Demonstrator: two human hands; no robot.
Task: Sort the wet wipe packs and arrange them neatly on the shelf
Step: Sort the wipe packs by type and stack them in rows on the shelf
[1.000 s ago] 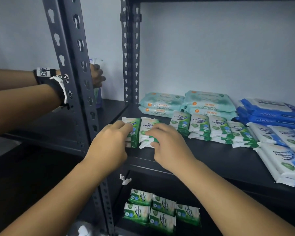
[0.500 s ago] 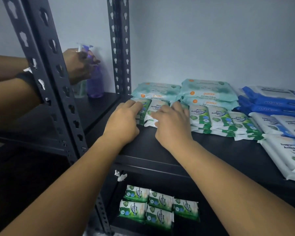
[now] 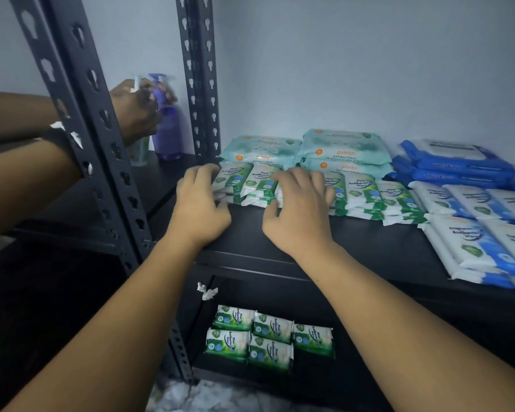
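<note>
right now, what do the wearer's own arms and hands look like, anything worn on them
Both forearms are bare up to the frame edge: no sleeves, gloves or watch show. The left hand and right hand carry no visible rings or markings. The dark wristband with white tags belongs to another person's arm reaching in from the left.

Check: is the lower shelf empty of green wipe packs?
No, five green wipe packs lie flat on the lower shelf, below both hands.

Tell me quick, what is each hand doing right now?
Left hand: open, fingertips against the left end of the green pine wipe packs.
Right hand: open, fingers spread over the same row, gripping nothing.
</note>
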